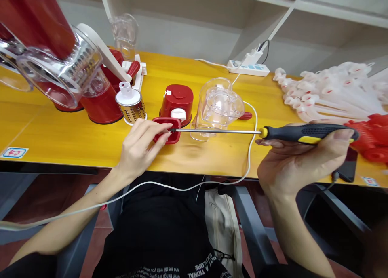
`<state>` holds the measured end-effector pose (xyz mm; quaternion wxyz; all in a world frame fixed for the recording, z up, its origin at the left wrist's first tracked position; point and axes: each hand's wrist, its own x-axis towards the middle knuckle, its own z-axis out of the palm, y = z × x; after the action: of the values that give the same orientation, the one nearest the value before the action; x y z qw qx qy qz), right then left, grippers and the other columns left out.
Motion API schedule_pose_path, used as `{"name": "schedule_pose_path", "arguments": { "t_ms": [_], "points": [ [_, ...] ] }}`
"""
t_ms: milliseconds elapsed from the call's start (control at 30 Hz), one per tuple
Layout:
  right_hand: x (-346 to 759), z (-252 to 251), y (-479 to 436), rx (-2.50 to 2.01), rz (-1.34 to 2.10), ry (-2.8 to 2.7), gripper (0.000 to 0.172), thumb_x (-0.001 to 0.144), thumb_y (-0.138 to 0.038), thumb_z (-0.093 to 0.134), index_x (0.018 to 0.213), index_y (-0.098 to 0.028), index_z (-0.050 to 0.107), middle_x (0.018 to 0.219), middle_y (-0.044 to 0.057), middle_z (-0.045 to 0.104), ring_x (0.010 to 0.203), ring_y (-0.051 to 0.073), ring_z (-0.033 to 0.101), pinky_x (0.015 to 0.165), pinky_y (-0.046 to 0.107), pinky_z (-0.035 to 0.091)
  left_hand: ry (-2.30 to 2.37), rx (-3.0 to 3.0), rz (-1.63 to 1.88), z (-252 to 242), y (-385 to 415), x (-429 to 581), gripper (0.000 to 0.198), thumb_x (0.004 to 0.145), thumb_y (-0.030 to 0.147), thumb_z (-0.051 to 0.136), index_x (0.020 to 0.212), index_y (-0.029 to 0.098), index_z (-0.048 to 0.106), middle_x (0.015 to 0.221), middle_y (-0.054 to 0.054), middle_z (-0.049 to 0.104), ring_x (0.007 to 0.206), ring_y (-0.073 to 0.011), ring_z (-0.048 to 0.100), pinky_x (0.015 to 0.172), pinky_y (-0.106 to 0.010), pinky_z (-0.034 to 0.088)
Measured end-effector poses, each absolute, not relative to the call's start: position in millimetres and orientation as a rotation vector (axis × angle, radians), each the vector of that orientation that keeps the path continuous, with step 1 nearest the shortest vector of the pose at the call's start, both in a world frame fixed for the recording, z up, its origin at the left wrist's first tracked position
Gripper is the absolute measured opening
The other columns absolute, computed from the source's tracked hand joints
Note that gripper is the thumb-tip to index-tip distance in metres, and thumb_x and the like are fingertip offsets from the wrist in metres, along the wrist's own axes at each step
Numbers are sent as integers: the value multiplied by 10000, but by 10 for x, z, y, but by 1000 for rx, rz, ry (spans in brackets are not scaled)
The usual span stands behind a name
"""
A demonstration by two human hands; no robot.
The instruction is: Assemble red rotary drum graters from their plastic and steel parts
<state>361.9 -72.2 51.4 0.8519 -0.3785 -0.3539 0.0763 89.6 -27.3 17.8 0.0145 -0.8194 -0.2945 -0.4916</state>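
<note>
My right hand (298, 161) is wrapped round the black and yellow handle of a screwdriver (226, 131), held level with its shaft pointing left. At the tip of the shaft, the thumb and fingers of my left hand (141, 146) are pinched together. Something tiny and shiny shows between them, too small to name. Below the pinch sits a small red open-topped tray (174, 139). Just behind it stands a red plastic housing (178, 100) with a white knob. A transparent plastic hopper (220, 104) lies to the right of the housing.
To the left are a metal grating drum (131, 104) and red drum graters (103, 100). A power strip (248, 67) lies at the back. Translucent plastic parts (330, 88) and red parts (374, 138) are heaped at right. A white cable (178, 190) hangs across the table's front edge.
</note>
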Motion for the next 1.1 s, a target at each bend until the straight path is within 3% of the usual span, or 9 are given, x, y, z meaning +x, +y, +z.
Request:
{"name": "schedule_pose_path", "arguments": {
  "t_ms": [200, 367, 467, 667, 867, 967, 1100],
  "points": [
    [3526, 498, -729, -818, 223, -729, 379, 912, -478, 577, 969, -149, 400, 786, -45, 508, 487, 85, 585, 357, 230, 512, -922, -2581, -1584, 181, -272, 931, 207, 914, 94, 689, 1107, 168, 690, 1007, -67, 760, 879, -184, 679, 822, -349, 526],
    [3569, 482, -705, -794, 204, -722, 410, 892, -493, 607, 965, -150, 394, 817, -53, 509, 554, 61, 616, 455, 214, 586, -1018, -2590, -1683, 191, -229, 950, 115, 931, 140, 683, 1026, 189, 725, 971, -39, 778, 887, -174, 704, 859, -345, 548],
    [3620, 507, -724, -740, 123, -675, 403, 851, -469, 662, 923, -147, 432, 884, -43, 503, 598, 39, 621, 424, 205, 563, -1312, -2598, -1968, 237, -286, 945, 53, 921, 226, 721, 952, 200, 756, 903, -22, 785, 828, -157, 718, 827, -319, 575],
    [3584, 556, -872, -634, 155, -694, 162, 974, -327, 512, 943, -169, 511, 920, -46, 533, 498, 25, 551, 330, 246, 480, -1862, -2754, -2515, 344, -541, 931, 224, 906, 400, 746, 855, 186, 786, 773, -39, 777, 582, -114, 677, 590, -226, 585],
    [3501, 614, -914, -657, 159, -753, 218, 919, -363, 594, 903, -150, 556, 829, -32, 576, 574, 38, 595, 482, 193, 575, -1939, -2790, -2562, 352, -599, 929, 291, 871, 444, 775, 814, 159, 775, 745, -69, 763, 545, -129, 656, 513, -230, 564],
    [3482, 640, -907, -667, 161, -732, 202, 976, -310, 462, 876, -156, 547, 797, -9, 569, 621, 58, 622, 461, 178, 549, -1948, -2797, -2521, 343, -589, 934, 310, 874, 459, 768, 807, 156, 765, 739, -70, 758, 544, -129, 656, 503, -227, 558],
    [3506, 633, -906, -733, 176, -708, 292, 1021, -383, 376, 916, -181, 558, 760, -11, 559, 504, 49, 544, 425, 191, 528, -1971, -2765, -2558, 332, -576, 943, 314, 880, 466, 760, 807, 160, 761, 736, -67, 757, 539, -122, 650, 488, -218, 542]
  ]
}}
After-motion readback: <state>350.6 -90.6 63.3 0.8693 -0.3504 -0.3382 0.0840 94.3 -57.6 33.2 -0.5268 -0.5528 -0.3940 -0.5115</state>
